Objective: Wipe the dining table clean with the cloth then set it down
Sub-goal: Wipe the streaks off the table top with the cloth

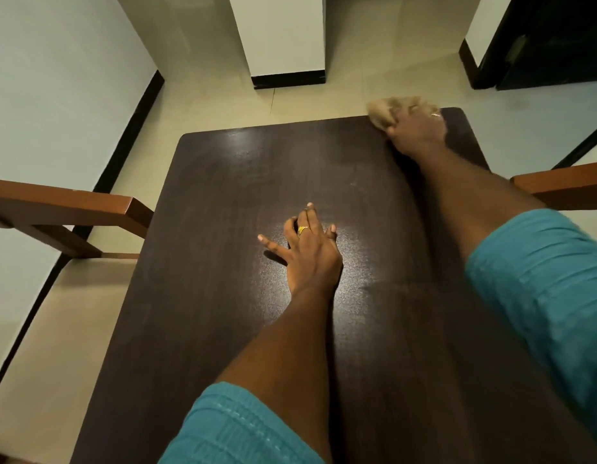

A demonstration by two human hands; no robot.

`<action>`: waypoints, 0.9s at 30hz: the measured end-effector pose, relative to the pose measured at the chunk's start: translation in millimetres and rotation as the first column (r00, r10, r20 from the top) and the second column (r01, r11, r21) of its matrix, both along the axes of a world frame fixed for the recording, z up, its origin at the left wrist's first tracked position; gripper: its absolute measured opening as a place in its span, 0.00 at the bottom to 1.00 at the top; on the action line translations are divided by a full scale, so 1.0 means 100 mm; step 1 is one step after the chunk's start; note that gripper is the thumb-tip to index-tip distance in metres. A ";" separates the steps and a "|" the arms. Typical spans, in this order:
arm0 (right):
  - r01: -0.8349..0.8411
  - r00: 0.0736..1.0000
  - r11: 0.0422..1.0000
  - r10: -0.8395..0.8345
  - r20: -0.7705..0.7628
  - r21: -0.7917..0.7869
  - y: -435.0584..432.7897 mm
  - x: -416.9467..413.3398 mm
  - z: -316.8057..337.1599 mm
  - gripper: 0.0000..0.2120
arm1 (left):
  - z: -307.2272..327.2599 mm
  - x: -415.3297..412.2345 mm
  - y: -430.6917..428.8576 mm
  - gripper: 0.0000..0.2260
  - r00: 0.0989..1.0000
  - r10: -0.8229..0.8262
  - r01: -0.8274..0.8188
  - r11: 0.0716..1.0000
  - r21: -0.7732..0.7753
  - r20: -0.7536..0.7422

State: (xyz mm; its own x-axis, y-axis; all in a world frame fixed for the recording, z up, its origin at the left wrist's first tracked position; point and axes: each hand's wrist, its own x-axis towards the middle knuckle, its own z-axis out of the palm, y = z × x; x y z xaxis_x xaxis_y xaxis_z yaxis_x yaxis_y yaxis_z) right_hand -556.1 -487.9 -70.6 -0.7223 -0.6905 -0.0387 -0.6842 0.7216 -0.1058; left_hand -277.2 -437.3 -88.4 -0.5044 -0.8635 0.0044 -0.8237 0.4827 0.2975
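The dark brown dining table [223,202] fills the middle of the view. My right hand [419,128] is stretched to the table's far right corner and is shut on a beige cloth [382,112], which is blurred and bunched at the far edge. My left hand [309,252] rests flat on the tabletop near its centre, fingers spread, holding nothing. Both hands wear a ring, and both arms have teal sleeves.
A wooden chair arm [89,209] juts in at the left side of the table, and another chair arm [565,184] at the right. Beyond the far edge lie beige floor tiles [223,105], a white pillar [283,38] and a dark doorway [551,41].
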 end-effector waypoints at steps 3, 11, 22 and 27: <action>0.151 0.988 0.988 -0.151 0.013 0.030 0.28 -0.32 0.01 0.25 | 0.00 0.01 0.01 0.24 1.000 -0.003 0.003 1.000 0.003 0.001; 0.409 0.912 0.910 -0.410 -0.001 0.066 0.37 -0.12 0.07 0.22 | 0.00 0.01 0.00 0.24 1.000 -0.002 0.002 1.000 0.001 0.006; -0.262 0.963 0.965 0.259 0.075 0.023 -0.20 1.22 0.10 0.20 | 0.03 0.03 0.02 0.30 0.996 0.046 -0.042 0.998 0.056 -0.072; -0.393 0.919 0.920 0.393 0.025 -0.001 0.15 1.66 0.08 0.21 | 0.06 0.06 0.04 0.33 0.990 0.065 -0.054 0.995 0.085 -0.124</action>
State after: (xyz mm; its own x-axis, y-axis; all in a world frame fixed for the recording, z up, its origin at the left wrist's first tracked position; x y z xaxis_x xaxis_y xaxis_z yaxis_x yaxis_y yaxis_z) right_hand -390.2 -472.6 -62.9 -0.3917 -0.9184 -0.0557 -0.9100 0.3957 -0.1238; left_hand -271.1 -433.2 -81.9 -0.4520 -0.8920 -0.0062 -0.8034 0.4040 0.4374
